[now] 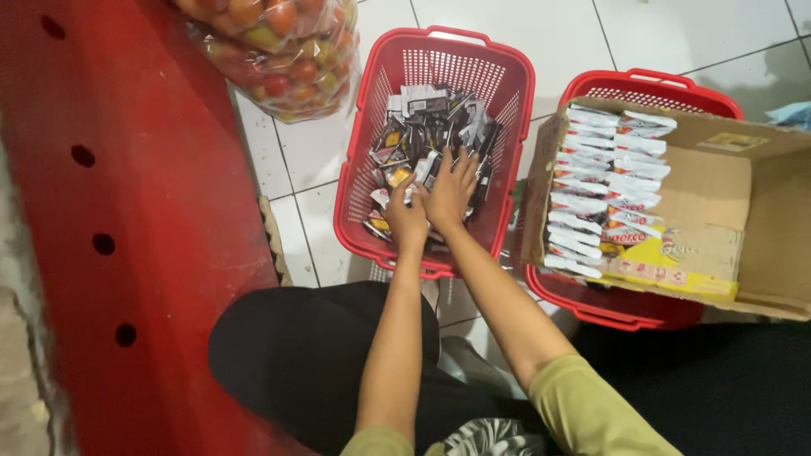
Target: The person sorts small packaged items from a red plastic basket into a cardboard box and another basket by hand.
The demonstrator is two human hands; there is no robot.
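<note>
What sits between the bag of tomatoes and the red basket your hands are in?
Only bare white floor tile lies between the bag of tomatoes and the red basket, seen in the head view.

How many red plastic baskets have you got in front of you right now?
2. One red basket sits centre, full of dark sachets, with both hands in it. The second red basket is to its right, mostly hidden under a cardboard box.

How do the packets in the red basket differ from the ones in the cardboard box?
The dark sachets lie jumbled in the near red basket, under both hands; the white sachets stand in two neat rows in the cardboard box, untouched. Dark ones are black and silver, the others mostly white. Both are small flat packets.
</note>
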